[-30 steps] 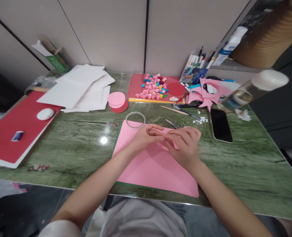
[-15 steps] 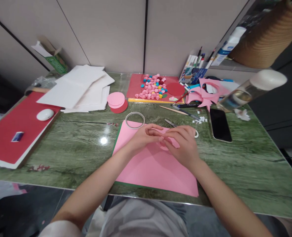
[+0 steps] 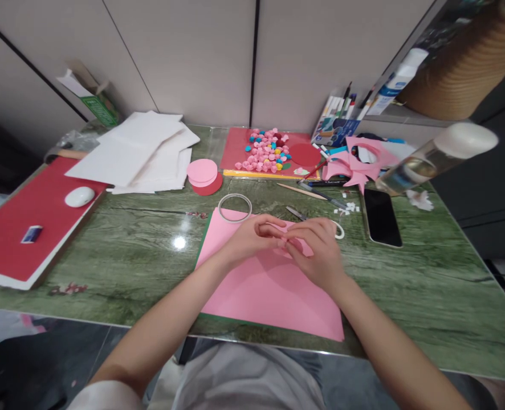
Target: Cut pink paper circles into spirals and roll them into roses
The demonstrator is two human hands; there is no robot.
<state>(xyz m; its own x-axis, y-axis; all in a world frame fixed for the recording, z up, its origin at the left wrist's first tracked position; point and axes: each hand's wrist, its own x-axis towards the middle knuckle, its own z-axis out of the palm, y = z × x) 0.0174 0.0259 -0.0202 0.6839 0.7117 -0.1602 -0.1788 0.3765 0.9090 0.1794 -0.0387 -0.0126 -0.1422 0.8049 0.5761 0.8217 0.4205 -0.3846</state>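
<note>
Over a stack of pink paper sheets (image 3: 269, 296), my two hands meet fingertip to fingertip. My left hand (image 3: 252, 236) is closed in a pinch on a small pink paper piece (image 3: 295, 245). From the other side, my right hand (image 3: 321, 247) pinches the same piece, its fingers curled. Much of the piece is hidden by the fingers, so its exact shape is unclear. Behind my right hand lie scissors (image 3: 339, 230), partly covered. A tape roll (image 3: 234, 220) rests at the top left corner of the pink sheets.
Several small pink, blue and yellow paper rolls (image 3: 263, 155) lie at the back. Pink and red paper circles (image 3: 202, 171) are left of them. White papers (image 3: 128, 148) and a red board (image 3: 17, 216) lie left; a phone (image 3: 381, 217), pink scraps (image 3: 342, 162) and a bottle (image 3: 419, 162) right.
The hands stay in nearly the same place, with small finger movements around the pink paper piece. The view has shifted very slightly.
</note>
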